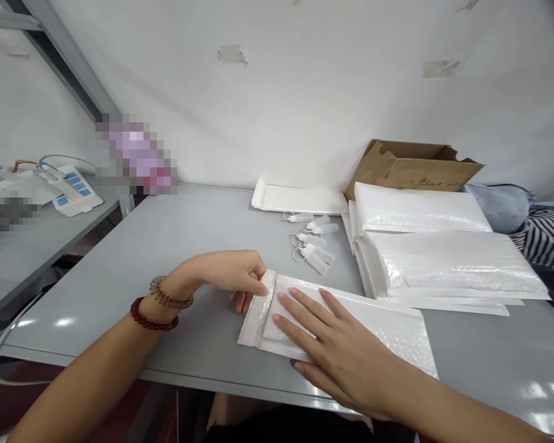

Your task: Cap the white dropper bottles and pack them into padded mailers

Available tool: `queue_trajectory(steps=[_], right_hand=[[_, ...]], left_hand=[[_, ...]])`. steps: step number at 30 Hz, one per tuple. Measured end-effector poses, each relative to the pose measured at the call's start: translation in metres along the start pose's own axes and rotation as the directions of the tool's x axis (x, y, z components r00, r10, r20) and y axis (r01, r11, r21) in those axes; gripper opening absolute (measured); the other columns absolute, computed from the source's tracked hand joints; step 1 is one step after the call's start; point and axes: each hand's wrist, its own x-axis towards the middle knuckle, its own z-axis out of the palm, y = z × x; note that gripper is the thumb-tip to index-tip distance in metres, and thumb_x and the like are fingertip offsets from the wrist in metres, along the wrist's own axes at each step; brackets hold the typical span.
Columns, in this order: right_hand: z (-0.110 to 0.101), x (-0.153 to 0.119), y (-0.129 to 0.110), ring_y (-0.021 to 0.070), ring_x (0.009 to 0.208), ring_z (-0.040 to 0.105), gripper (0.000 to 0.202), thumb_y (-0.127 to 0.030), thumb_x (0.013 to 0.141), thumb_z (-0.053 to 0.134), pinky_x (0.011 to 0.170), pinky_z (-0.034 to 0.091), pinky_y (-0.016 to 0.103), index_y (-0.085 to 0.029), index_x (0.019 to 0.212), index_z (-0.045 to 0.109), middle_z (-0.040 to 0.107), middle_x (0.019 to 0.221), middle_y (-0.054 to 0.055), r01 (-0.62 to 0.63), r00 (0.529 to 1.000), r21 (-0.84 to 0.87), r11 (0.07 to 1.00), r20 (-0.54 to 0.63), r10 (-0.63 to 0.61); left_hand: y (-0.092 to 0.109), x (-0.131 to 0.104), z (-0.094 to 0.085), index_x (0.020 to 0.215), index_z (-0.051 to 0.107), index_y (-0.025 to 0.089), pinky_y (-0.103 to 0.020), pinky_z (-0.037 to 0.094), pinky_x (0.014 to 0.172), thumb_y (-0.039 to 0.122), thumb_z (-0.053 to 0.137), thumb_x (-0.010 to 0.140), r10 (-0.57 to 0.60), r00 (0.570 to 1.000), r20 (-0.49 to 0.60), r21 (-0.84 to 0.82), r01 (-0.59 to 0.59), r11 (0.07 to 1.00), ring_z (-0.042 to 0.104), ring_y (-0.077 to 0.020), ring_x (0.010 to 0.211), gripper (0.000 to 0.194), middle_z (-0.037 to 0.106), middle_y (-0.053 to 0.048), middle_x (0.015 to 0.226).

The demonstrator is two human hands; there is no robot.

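Note:
A white padded bubble mailer (pixel 396 320) lies flat near the table's front edge, its flap end towards the left. My left hand (pixel 233 275) pinches the flap at the upper left corner between thumb and fingers. Spread flat across the mailer's left half is my right hand (pixel 325 341), palm down, its fingers pointing up and left. The thumb of that hand reaches the lower edge. Whatever the mailer contains is hidden. Beyond it lie several small clear plastic bottles (pixel 317 255) with thin loops attached.
Stacked padded mailers (pixel 447 264) stand at the right, before an open cardboard box (pixel 424 175). Another white mailer (pixel 299 198) lies along the wall. Striped fabric (pixel 546 237) sits far right. On the left table are a power strip (pixel 76 191) and cables.

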Motion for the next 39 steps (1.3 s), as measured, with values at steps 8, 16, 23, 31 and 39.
queue_trajectory(steps=[8, 16, 23, 31, 39], right_hand=[[-0.003, 0.002, -0.001, 0.0281, 0.137, 0.027, 0.049, -0.040, 0.096, 0.036, 0.104, 0.034, 0.053, -0.014, 0.137, 0.039, 0.036, 0.147, 0.012, -0.004, 1.000, 0.006, 1.000, -0.002, 0.004], [0.002, 0.004, -0.006, 0.0338, 0.126, 0.043, 0.048, -0.036, 0.092, 0.047, 0.095, 0.044, 0.051, -0.010, 0.132, 0.044, 0.049, 0.132, 0.023, -0.053, 0.987, -0.085, 0.995, -0.154, 0.040], [0.012, 0.000, -0.016, 0.0317, 0.131, 0.036, 0.040, -0.015, 0.092, 0.037, 0.097, 0.042, 0.053, -0.006, 0.131, 0.046, 0.048, 0.137, 0.017, 0.141, 0.983, -0.189, 0.972, -0.092, -0.161], [0.012, 0.001, -0.021, 0.0290, 0.126, 0.044, 0.038, -0.011, 0.091, 0.039, 0.104, 0.040, 0.041, -0.002, 0.125, 0.052, 0.052, 0.133, 0.018, 0.172, 0.967, -0.204, 0.964, -0.149, -0.205], [0.012, 0.008, -0.028, 0.0275, 0.115, 0.055, 0.036, -0.015, 0.088, 0.044, 0.100, 0.044, 0.038, -0.005, 0.122, 0.055, 0.061, 0.121, 0.018, 0.129, 0.950, -0.211, 0.969, -0.253, -0.181]], left_hand=[[0.011, 0.002, 0.011, 0.075, 0.062, 0.016, -0.022, 0.048, 0.051, 0.024, 0.047, 0.083, 0.092, 0.996, 0.017, -0.152, -0.088, 0.984, 0.065, -0.0153, 0.061, 0.019, 0.069, -0.004, 0.067], [0.012, 0.007, 0.018, 0.075, 0.061, 0.016, -0.021, 0.048, 0.051, 0.017, 0.049, 0.077, 0.097, 0.995, 0.007, -0.136, -0.095, 0.986, 0.062, -0.0134, 0.057, 0.013, 0.065, -0.001, 0.065], [0.008, 0.019, 0.031, 0.063, 0.057, 0.017, -0.021, 0.042, 0.041, 0.026, 0.058, 0.071, 0.032, 0.982, -0.187, -0.051, -0.042, 0.998, 0.055, -0.0124, 0.041, 0.013, 0.057, 0.002, 0.048], [0.003, 0.031, 0.029, 0.061, 0.048, 0.017, -0.019, 0.038, 0.035, 0.036, 0.066, 0.069, -0.044, 0.942, -0.332, -0.042, 0.032, 0.999, 0.055, -0.0122, 0.035, 0.028, 0.058, 0.001, 0.045], [0.001, 0.031, 0.022, 0.066, 0.050, 0.017, -0.024, 0.043, 0.042, 0.036, 0.056, 0.078, 0.017, 0.850, -0.527, 0.163, 0.082, 0.983, 0.058, -0.0157, 0.040, 0.023, 0.060, 0.000, 0.049]])
